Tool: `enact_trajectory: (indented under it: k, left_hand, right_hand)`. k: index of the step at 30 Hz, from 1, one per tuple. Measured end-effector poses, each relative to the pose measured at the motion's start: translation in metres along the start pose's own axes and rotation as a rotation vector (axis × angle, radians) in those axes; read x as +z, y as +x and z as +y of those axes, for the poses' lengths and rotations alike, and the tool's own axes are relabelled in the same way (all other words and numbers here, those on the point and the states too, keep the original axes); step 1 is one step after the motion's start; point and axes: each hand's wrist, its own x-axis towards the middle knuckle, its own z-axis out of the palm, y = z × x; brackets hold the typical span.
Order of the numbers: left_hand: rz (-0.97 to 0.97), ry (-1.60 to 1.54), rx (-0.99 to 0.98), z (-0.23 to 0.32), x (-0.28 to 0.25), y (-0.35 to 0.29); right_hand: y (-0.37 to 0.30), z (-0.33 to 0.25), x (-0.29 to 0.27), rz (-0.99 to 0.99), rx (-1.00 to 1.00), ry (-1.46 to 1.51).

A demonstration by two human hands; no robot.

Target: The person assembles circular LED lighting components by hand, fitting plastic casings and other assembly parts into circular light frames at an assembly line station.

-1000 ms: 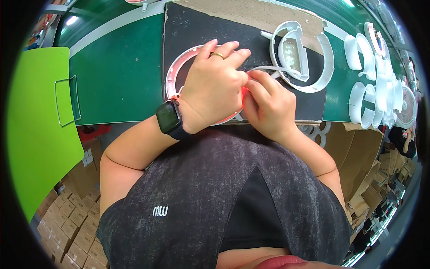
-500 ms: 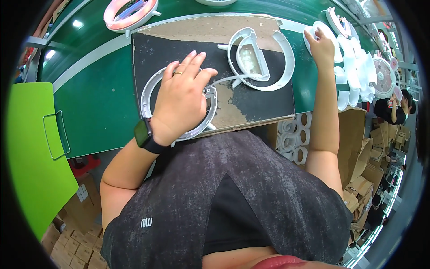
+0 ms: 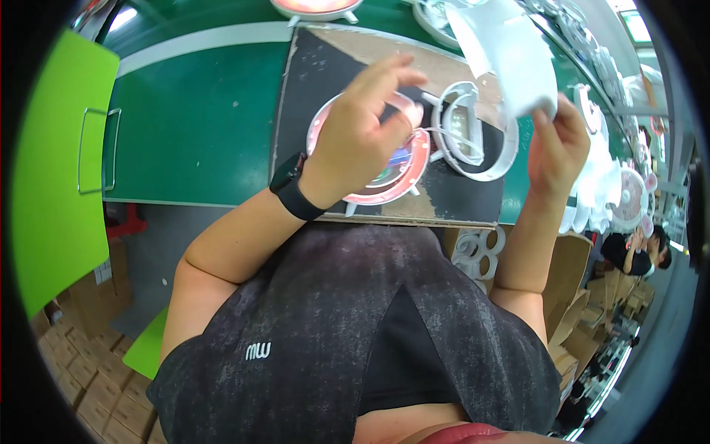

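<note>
My left hand [image 3: 359, 137] hovers over a round frame with a pink, white-dotted rim [image 3: 373, 197], its fingers apart and holding nothing. Part of that frame is hidden beneath the hand. My right hand [image 3: 560, 152] pinches the lower edge of a thin white sheet [image 3: 523, 66] between thumb and fingers, raised above the right side of the board; motion blurs it. Between the hands lies a white open ring [image 3: 494, 167] with a half-round white housing [image 3: 458, 129] in it. A pale cable [image 3: 447, 134] runs from the housing toward the pink-rimmed frame.
A worn black-and-brown board [image 3: 303, 78] lies on the green table [image 3: 192, 126]. Another pink ring piece [image 3: 316, 6] sits at the far edge. White curved parts [image 3: 595, 181] are piled at the right, near a round fan-like piece [image 3: 627, 196]. A lime-green panel [image 3: 59, 163] stands left.
My right hand has lifted a white sheet from the stack at the right. The ring under my left hand now shows a pink face where it was plain grey-white. The view has shifted left.
</note>
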Motion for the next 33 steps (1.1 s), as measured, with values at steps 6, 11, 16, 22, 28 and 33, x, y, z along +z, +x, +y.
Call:
enact_trajectory:
  k: [6,11,16,22,28,33]
  left_hand:
    - [0.422,-0.361,-0.132,-0.004,-0.045,-0.011]
    - [0.302,-0.5,-0.277,-0.016,-0.059,-0.036]
    - [0.085,-0.644,-0.093,0.033,-0.049,-0.053]
    - [-0.547,0.118,0.407,0.056,-0.106,-0.021]
    - [-0.232,0.476,0.544,0.014,-0.099,-0.025]
    - [0.018,0.107,0.345,-0.002,-0.072,-0.042]
  right_hand:
    - [-0.032,-0.028,0.071,-0.435,-0.258,-0.269]
    - [-0.054,-0.023,0.092,-0.461,-0.33,-0.474]
    - [-0.042,-0.043,0.111,-0.545,-0.449,-0.481]
    - [-0.018,-0.068,0.103,-0.093,-0.52,-0.57]
    - [-0.024,-0.063,0.109,-0.875,-0.179,-0.252]
    - [-0.041,-0.063,0.117,-0.772,-0.238,-0.613]
